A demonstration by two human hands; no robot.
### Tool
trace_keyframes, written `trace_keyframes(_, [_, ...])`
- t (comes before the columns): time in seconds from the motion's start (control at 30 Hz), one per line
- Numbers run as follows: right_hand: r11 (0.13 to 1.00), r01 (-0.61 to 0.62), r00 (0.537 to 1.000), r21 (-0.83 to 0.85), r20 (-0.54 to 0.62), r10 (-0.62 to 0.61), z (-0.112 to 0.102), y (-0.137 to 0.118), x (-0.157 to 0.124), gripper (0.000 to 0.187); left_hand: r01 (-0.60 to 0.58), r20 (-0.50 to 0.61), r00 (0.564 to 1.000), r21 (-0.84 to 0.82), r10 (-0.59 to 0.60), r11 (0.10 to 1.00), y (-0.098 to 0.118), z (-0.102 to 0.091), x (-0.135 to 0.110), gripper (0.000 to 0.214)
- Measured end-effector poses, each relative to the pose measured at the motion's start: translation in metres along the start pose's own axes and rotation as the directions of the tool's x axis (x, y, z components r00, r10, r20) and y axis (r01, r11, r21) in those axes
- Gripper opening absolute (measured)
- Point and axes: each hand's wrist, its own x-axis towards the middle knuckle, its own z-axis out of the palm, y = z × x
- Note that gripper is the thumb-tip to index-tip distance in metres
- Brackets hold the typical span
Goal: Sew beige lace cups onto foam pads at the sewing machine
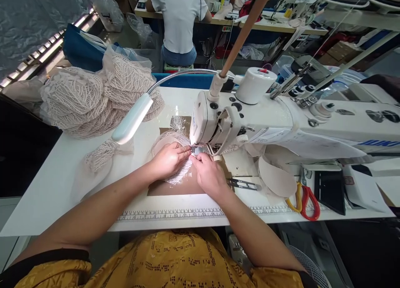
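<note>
A round lace piece (178, 175) lies under the needle area of a white sewing machine (206, 117). My left hand (170, 159) rests on this lace with its fingers stretched out, their tips beside the presser foot (196, 150). My right hand (211, 173) is closed just right of the foot, thumb and forefinger pinching the lace edge; part of that grip is hidden. Brown board (175, 189) shows beneath the lace. To the right of my right hand lie thread snips (243, 184).
Piles of lace pieces (75, 100) stand at the left behind a lamp (133, 117). A beige cup piece (276, 177), red-and-yellow-handled scissors (309, 202) and a dark phone (329, 191) lie at the right. A ruler strip (175, 215) runs along the front edge. Another person (178, 21) sits ahead.
</note>
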Motion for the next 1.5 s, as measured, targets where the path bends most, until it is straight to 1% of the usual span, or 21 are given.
trace_keyframes(0.13, [1.0,0.005,1.0,-0.003,-0.015,-0.005,0.001,0.0,-0.001,0.048,0.034,0.004,0.999,0.015,-0.034,0.999,0.002,0.0,0.001,0.037])
trace_keyframes(0.37, [1.0,0.005,1.0,0.025,-0.007,-0.004,0.004,0.004,-0.001,0.049,0.132,0.013,0.991,0.068,-0.134,0.989,0.003,0.0,0.001,0.042])
trace_keyframes(0.57, [0.999,-0.011,0.997,0.053,-0.07,0.014,0.004,0.004,-0.001,0.045,0.178,0.024,0.983,0.14,-0.183,0.974,0.007,-0.003,-0.003,0.044])
trace_keyframes(0.67, [0.998,-0.017,0.994,0.069,-0.102,0.024,0.005,0.004,-0.001,0.043,0.251,0.046,0.964,0.181,-0.263,0.951,0.011,-0.005,-0.003,0.046])
trace_keyframes(0.77, [0.995,0.023,0.988,0.098,-0.153,-0.008,0.008,0.007,-0.001,0.041,0.36,0.073,0.923,0.183,-0.378,0.915,0.015,-0.018,-0.011,0.049])
trace_keyframes(0.83, [0.991,0.057,0.982,0.117,-0.185,-0.034,0.011,0.01,-0.001,0.039,0.4,0.089,0.905,0.155,-0.416,0.903,0.02,-0.034,-0.028,0.055])
trace_keyframes(0.87, [0.99,0.071,0.979,0.122,-0.2,-0.046,0.012,0.012,-0.002,0.039,0.406,0.089,0.903,0.143,-0.421,0.902,0.024,-0.044,-0.042,0.059])
trace_keyframes(0.93, [0.987,0.094,0.973,0.128,-0.22,-0.065,0.014,0.014,-0.003,0.038,0.419,0.057,0.9,0.161,-0.432,0.894,0.032,-0.063,-0.079,0.068])
trace_keyframes(0.97, [0.986,0.104,0.972,0.131,-0.225,-0.072,0.014,0.015,-0.003,0.038,0.437,0.043,0.891,0.195,-0.453,0.878,0.035,-0.073,-0.102,0.069])
trace_keyframes(1.0, [0.985,0.11,0.971,0.133,-0.227,-0.078,0.015,0.016,-0.004,0.038,0.475,0.02,0.87,0.229,-0.492,0.85,0.037,-0.081,-0.125,0.069])
trace_keyframes(1.07, [0.986,0.11,0.971,0.126,-0.227,-0.079,0.016,0.016,-0.003,0.038,0.601,0.005,0.779,0.278,-0.626,0.75,0.036,-0.093,-0.172,0.065])
trace_keyframes(1.13, [0.988,0.1,0.971,0.116,-0.229,-0.071,0.017,0.017,-0.002,0.038,0.711,-0.008,0.671,0.29,-0.742,0.64,0.03,-0.101,-0.211,0.051])
trace_keyframes(1.17, [0.989,0.095,0.971,0.117,-0.228,-0.066,0.017,0.018,-0.001,0.038,0.746,-0.02,0.638,0.268,-0.77,0.61,0.025,-0.103,-0.227,0.042])
trace_keyframes(1.2, [0.988,0.089,0.972,0.124,-0.226,-0.06,0.017,0.018,0.0,0.038,0.775,-0.051,0.616,0.217,-0.786,0.593,0.021,-0.105,-0.239,0.035])
trace_keyframes(1.23, [0.987,0.084,0.974,0.137,-0.222,-0.052,0.016,0.018,0.0,0.038,0.794,-0.086,0.606,0.137,-0.791,0.593,0.018,-0.107,-0.248,0.031])
trace_keyframes(1.3, [0.98,0.068,0.979,0.188,-0.201,-0.03,0.012,0.017,-0.001,0.038,0.783,-0.174,0.594,-0.099,-0.786,0.614,0.017,-0.11,-0.255,0.03])
trace_keyframes(1.33, [0.971,0.061,0.984,0.23,-0.178,-0.019,0.008,0.015,-0.003,0.038,0.743,-0.217,0.588,-0.235,-0.779,0.626,0.019,-0.113,-0.254,0.03])
trace_keyframes(1.4, [0.935,0.064,0.993,0.348,-0.117,-0.024,-0.003,0.005,-0.011,0.041,0.618,-0.281,0.577,-0.465,-0.767,0.634,0.027,-0.117,-0.242,0.03])
trace_keyframes(1.43, [0.905,0.079,0.995,0.418,-0.087,-0.047,-0.009,-0.003,-0.016,0.046,0.557,-0.297,0.575,-0.541,-0.762,0.631,0.032,-0.119,-0.233,0.03])
trace_keyframes(1.47, [0.868,0.11,0.994,0.485,-0.07,-0.087,-0.016,-0.012,-0.022,0.054,0.507,-0.304,0.584,-0.588,-0.753,0.631,0.039,-0.119,-0.221,0.029])
trace_keyframes(1.5, [0.823,0.151,0.988,0.548,-0.057,-0.143,-0.021,-0.023,-0.027,0.067,0.475,-0.294,0.607,-0.611,-0.738,0.633,0.046,-0.118,-0.207,0.027])
